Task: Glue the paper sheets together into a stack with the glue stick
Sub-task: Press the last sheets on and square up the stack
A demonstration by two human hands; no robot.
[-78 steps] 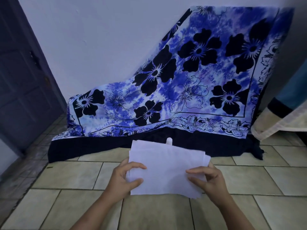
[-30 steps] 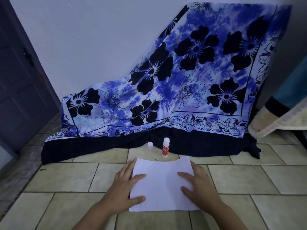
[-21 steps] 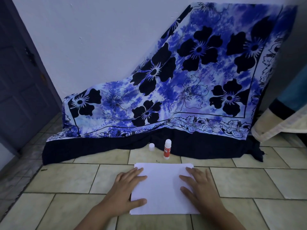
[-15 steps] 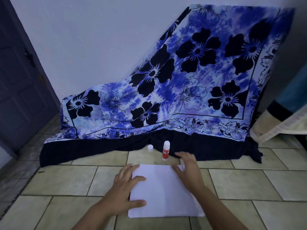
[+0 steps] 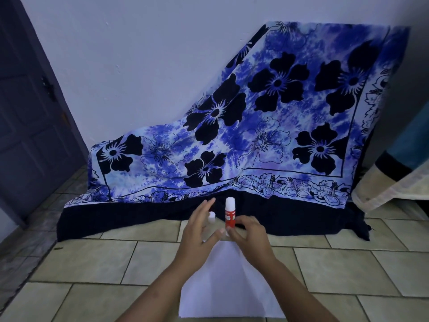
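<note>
A white stack of paper sheets [image 5: 227,284] lies flat on the tiled floor in front of me, between my forearms. Beyond its far edge the red and white glue stick [image 5: 230,214] is upright, and my right hand [image 5: 249,235] grips its lower end between thumb and fingers. My left hand [image 5: 199,231] hovers just left of it with fingers spread and straight, holding nothing. A small white cap [image 5: 211,216] shows between the left hand's fingers, standing on the floor.
A blue and black flowered cloth [image 5: 243,135] drapes over something against the white wall, its dark hem reaching the floor just behind the glue stick. A dark door [image 5: 30,112] is at left. A beige and blue fabric edge [image 5: 394,182] hangs at right.
Both hands left the paper stack, which now lies flat alone. My right hand reached forward and took hold of the glue stick; my left hand moved up beside it near the cap.
</note>
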